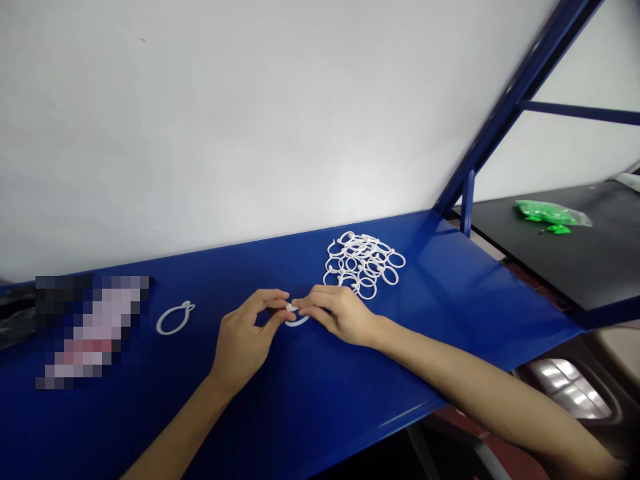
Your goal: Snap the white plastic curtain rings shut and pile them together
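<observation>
Between my two hands, near the middle of the blue table, is a white plastic ring (299, 321), partly covered by fingers. My left hand (250, 333) pinches its left end between thumb and fingers. From the other side, my right hand (340, 312) is closed on the same ring, fingertips close to those of the left. A single white ring with a small eyelet (173, 320) lies to the left of my left hand. Beyond my right hand spreads a pile of similar white rings (363, 260), several of them overlapping.
The blue table (320, 413) runs along a white wall (225, 133). A pixelated patch (100, 327) and a black bag (17, 313) are at the left. Blue metal posts (467, 193) rise at the right; beyond, a black table (530, 247) holds a bag of green pieces (547, 213).
</observation>
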A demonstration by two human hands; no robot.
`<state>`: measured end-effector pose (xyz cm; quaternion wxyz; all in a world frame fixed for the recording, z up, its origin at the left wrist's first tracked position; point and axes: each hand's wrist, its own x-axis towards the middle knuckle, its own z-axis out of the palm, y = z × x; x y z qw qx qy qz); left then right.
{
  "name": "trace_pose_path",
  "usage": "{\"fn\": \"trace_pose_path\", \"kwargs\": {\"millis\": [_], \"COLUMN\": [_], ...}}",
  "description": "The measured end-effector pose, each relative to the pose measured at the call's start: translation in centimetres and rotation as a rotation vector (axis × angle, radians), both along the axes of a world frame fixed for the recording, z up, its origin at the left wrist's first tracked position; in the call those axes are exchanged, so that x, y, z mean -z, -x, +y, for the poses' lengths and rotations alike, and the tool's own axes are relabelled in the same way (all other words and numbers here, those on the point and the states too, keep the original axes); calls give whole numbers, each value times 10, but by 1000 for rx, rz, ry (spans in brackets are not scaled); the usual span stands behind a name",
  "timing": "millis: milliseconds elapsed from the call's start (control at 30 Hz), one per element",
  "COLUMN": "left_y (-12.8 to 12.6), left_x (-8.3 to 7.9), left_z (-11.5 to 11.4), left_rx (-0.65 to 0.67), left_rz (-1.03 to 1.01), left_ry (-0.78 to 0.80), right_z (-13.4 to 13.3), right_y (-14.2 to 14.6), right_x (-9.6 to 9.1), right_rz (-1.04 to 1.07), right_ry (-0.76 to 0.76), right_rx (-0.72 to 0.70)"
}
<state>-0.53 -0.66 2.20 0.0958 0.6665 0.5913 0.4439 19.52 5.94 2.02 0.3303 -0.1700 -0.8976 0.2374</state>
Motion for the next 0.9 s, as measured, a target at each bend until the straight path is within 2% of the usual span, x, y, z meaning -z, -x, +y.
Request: {"fn": "trace_pose_path", "kwargs": {"millis": [133, 333, 733, 833, 900], "left_y": [-6, -6, 2, 11, 22], "left_x": [2, 2, 12, 8, 3], "left_z": [-3, -1, 7, 10, 13], "left_rx": [3, 95, 193, 138, 22], "left_rz": [111, 212, 299, 364, 459], "left_ry": [-123, -239, -210, -171, -113], "right_z": [-1, -3, 6, 19, 31], "right_y": [-2, -4, -2, -12, -24], "right_x": [1, 1, -4, -8, -12], "right_rz": [-50, -141, -194, -204, -221], "right_ry": [-109, -238, -369, -369, -365], "right_rx": [-1, 26, 181, 284, 425]}}
